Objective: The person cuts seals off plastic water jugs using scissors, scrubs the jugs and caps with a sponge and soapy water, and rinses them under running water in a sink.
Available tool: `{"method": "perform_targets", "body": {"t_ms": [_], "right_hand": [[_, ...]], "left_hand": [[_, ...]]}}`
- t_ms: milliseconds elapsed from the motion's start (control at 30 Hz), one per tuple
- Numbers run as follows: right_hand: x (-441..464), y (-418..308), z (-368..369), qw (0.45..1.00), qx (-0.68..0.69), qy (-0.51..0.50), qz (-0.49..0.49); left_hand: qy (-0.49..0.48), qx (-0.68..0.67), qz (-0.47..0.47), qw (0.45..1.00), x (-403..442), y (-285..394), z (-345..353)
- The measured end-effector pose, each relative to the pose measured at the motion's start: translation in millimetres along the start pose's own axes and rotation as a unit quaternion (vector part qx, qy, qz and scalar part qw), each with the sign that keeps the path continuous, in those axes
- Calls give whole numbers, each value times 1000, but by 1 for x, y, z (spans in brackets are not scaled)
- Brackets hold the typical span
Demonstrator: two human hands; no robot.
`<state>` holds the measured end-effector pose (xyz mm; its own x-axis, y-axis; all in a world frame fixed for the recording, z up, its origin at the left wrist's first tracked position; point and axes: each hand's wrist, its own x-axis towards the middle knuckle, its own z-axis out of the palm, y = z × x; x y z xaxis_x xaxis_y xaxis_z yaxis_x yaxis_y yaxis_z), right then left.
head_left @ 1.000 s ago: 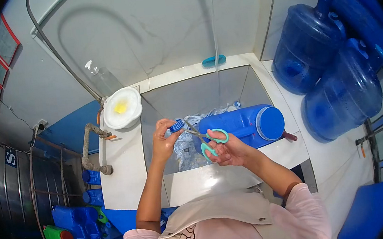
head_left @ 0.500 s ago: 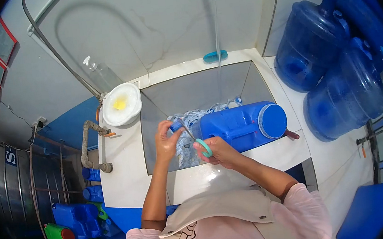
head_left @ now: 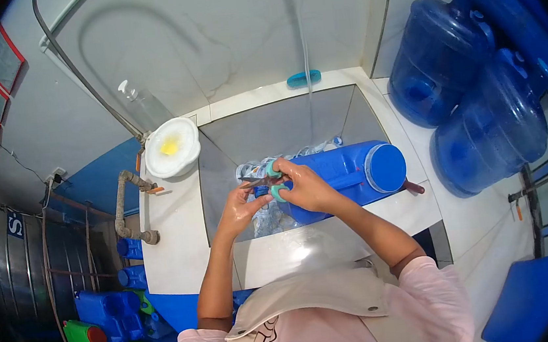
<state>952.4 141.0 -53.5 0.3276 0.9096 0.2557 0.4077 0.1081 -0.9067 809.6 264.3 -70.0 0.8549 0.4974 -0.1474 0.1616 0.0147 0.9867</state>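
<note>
My right hand (head_left: pixel 308 186) grips a pair of scissors (head_left: pixel 277 192) by its teal handles, the blades parted and pointing left. A small blue piece (head_left: pixel 261 190), perhaps plastic, is pinched in my left hand (head_left: pixel 236 214), close to the blades. Whether the blades touch it I cannot tell. Both hands are above the sink (head_left: pixel 226 152), where a heap of crumpled white-and-blue plastic pieces (head_left: pixel 269 221) lies. Beside my right hand a blue jug (head_left: pixel 329 165) rests on its side, its round blue cap (head_left: pixel 386 167) facing right.
A white basin (head_left: pixel 185 161) with suds and a yellow sponge (head_left: pixel 169 146) stands on the left ledge, near a pump bottle (head_left: pixel 146 107). A teal brush (head_left: pixel 303 79) lies on the back ledge. Water falls from a thin hose (head_left: pixel 305 49). Large blue water bottles (head_left: pixel 438 56) stand at right.
My right hand has turned and spread the scissors' handles, so the blades now stand apart and point left. My left hand has dropped slightly lower, still holding the blue piece.
</note>
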Motion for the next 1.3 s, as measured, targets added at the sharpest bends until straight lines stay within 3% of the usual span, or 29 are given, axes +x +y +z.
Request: {"method": "perform_targets", "body": {"t_ms": [67, 167, 233, 300, 400, 633, 700, 800, 967, 1200, 1267, 1300], "right_hand": [[0, -7, -8, 1000, 8, -22, 17], [1, -9, -15, 996, -7, -59, 60], [-2, -9, -14, 993, -30, -74, 84], [-6, -9, -5, 987, -143, -22, -76], [-4, 0, 1, 979, -168, 23, -109], [0, 1, -1, 985, -151, -32, -81], [2, 4, 0, 979, -160, -28, -123], [3, 4, 5, 979, -171, -19, -105], [5, 5, 9, 982, -159, -11, -97], [10, 15, 15, 975, -188, 5, -114], [9, 10, 9, 975, -188, 16, -115], [10, 8, 5, 975, -189, 26, -115]], "left_hand": [[-33, -3, 79, 996, 3, 0, 2], [-101, 44, 30, 993, 6, -4, -8], [-79, 37, 26, 996, 2, 9, -1], [-55, 30, 21, 998, 6, 7, 0], [-67, 47, 8, 997, 19, -9, -2], [-130, -38, -10, 991, 21, -7, -11], [-133, -45, -23, 990, 21, -10, -10], [-147, -31, 13, 989, 24, -6, -12], [-222, -58, -62, 971, 28, 0, -27], [-249, 37, -93, 963, 33, 1, -30], [-224, -88, -69, 968, 32, 1, -28], [-224, -87, -66, 968, 35, -1, -28]]}}
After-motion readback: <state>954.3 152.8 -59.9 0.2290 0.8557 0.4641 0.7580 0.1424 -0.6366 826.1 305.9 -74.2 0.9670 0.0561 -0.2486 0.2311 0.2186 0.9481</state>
